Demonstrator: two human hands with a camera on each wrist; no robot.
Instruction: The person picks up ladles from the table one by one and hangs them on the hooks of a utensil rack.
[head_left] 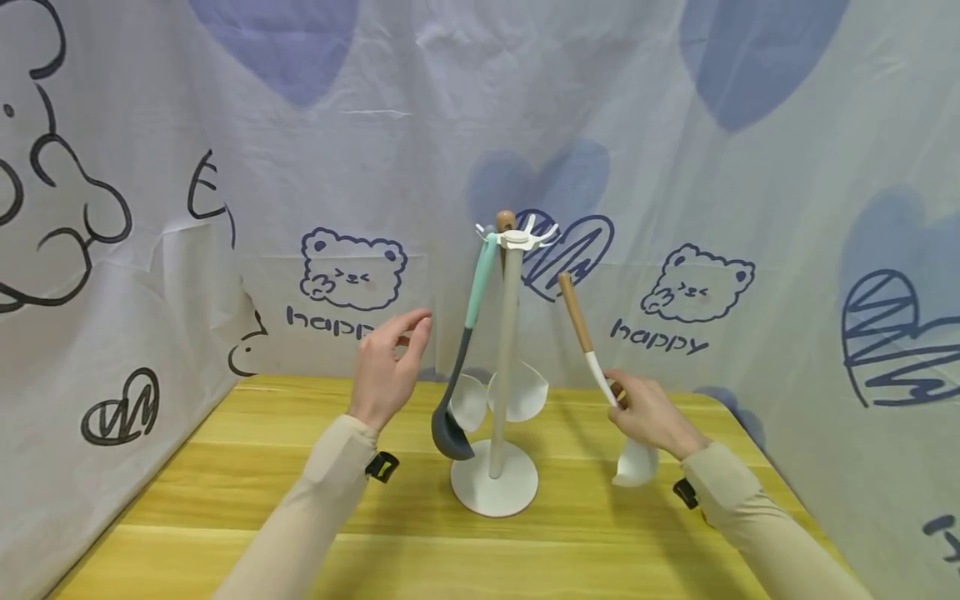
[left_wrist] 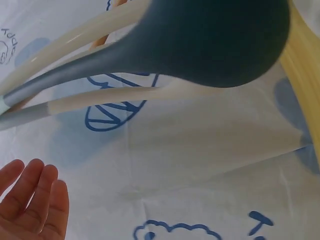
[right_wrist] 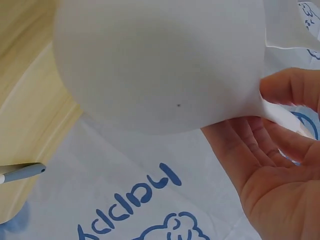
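A white ladle [head_left: 636, 462] with a wooden handle is held by my right hand [head_left: 651, 414], which pinches its white neck just above the bowl. The handle leans up and left, apart from the rack. In the right wrist view the bowl [right_wrist: 160, 65] fills the upper middle. My left hand [head_left: 387, 367] is raised left of the rack, with nothing in it. Nearest to it hangs a dark grey ladle [head_left: 450, 435] with a mint handle. The white utensil rack [head_left: 504, 358] stands upright on its round base.
Behind the rack's pole hang two more white-headed utensils [head_left: 522, 393], partly hidden. The wooden table [head_left: 247, 483] meets a printed cloth backdrop [head_left: 450, 108] at the back and sides. In the right wrist view a grey-tipped thing [right_wrist: 25, 173] shows at the left edge.
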